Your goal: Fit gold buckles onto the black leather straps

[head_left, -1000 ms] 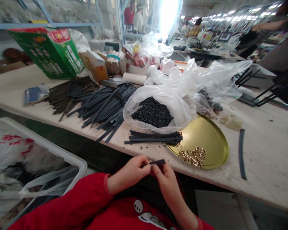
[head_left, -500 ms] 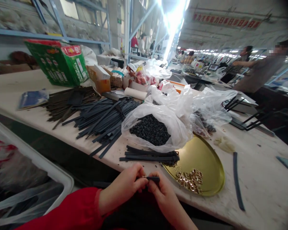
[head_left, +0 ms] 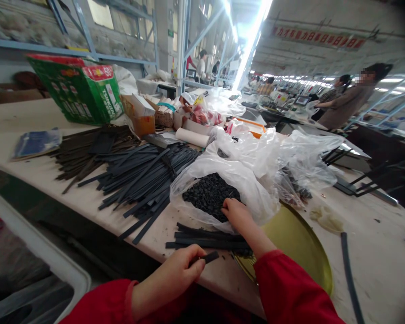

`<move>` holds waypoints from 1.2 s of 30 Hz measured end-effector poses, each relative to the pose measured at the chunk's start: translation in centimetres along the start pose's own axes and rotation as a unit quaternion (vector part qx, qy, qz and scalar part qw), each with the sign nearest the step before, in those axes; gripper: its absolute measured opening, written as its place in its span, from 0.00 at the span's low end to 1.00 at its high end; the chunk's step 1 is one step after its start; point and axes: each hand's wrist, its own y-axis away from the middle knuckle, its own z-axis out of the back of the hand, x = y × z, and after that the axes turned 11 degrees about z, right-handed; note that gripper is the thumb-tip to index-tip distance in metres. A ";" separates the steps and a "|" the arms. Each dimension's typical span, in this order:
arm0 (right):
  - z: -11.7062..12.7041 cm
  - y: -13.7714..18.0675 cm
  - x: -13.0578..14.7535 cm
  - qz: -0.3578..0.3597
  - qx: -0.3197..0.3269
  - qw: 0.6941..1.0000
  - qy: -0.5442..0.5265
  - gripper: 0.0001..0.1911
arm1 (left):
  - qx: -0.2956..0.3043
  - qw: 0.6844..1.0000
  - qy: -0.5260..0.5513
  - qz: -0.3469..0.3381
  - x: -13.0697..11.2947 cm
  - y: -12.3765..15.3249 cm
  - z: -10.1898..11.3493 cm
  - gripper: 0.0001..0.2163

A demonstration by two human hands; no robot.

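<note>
My left hand (head_left: 175, 274) is closed on a dark strap (head_left: 211, 257), whose short end sticks out past the thumb and forefinger. My right hand (head_left: 238, 215) reaches over the near rim of a clear plastic bag (head_left: 256, 198), its fingertips bunched together among small black loops (head_left: 205, 191). Whether a loop is between those fingertips is hidden. Just in front of the bag lies a small bundle of dark straps (head_left: 202, 241). A gold oval tray (head_left: 300, 238) sits partly under my right forearm, which covers the metal buckles seen on it earlier.
A large pile of dark straps (head_left: 138, 175) spreads left of the bag, beside browner strips (head_left: 84, 150). Behind stand a green carton (head_left: 77, 94) and a white roll (head_left: 192, 137). A single strap (head_left: 351, 279) lies at right. A white bin (head_left: 47, 245) stands lower left.
My right hand has let go of the strap and moved up and forward into the bag of black loops. My left hand keeps the strap, slightly lower. The view has shifted a little.
</note>
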 end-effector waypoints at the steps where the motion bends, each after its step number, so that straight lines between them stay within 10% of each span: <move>1: -0.2 -0.2 -0.1 -0.003 -0.004 1.000 -0.009 0.08 | -0.008 1.000 0.005 0.001 0.2 0.0 0.0 0.08; 9: 2.3 5.5 3.7 -0.004 -0.026 0.973 -0.227 0.11 | -0.103 0.991 0.065 -0.055 -1.8 -0.7 0.9 0.09; 11: 2.4 8.3 5.3 -0.032 -0.015 0.908 -0.418 0.13 | -0.129 0.986 0.063 -0.080 -2.9 -0.4 0.6 0.09; 14: 2.0 11.6 6.9 -0.105 -0.033 0.723 -0.682 0.13 | -0.131 0.986 0.046 -0.093 -4.0 0.4 -0.5 0.08; 17: 1.5 13.3 7.6 -0.143 -0.070 0.647 -0.746 0.13 | -0.147 0.984 0.014 -0.104 -4.4 1.4 -1.6 0.07; 20: 1.3 14.5 7.7 -0.134 -0.089 0.663 -0.731 0.14 | -0.165 0.980 -0.020 -0.112 -4.5 2.6 -2.1 0.07; 27: 2.2 17.8 7.6 -0.008 -0.114 0.865 -0.489 0.14 | -0.085 0.988 -0.086 -0.101 -4.2 4.4 -2.8 0.06; 36: -0.4 19.6 6.6 -0.072 -0.122 0.759 -0.635 0.20 | -0.009 0.994 -0.097 -0.051 -4.0 4.0 -4.1 0.07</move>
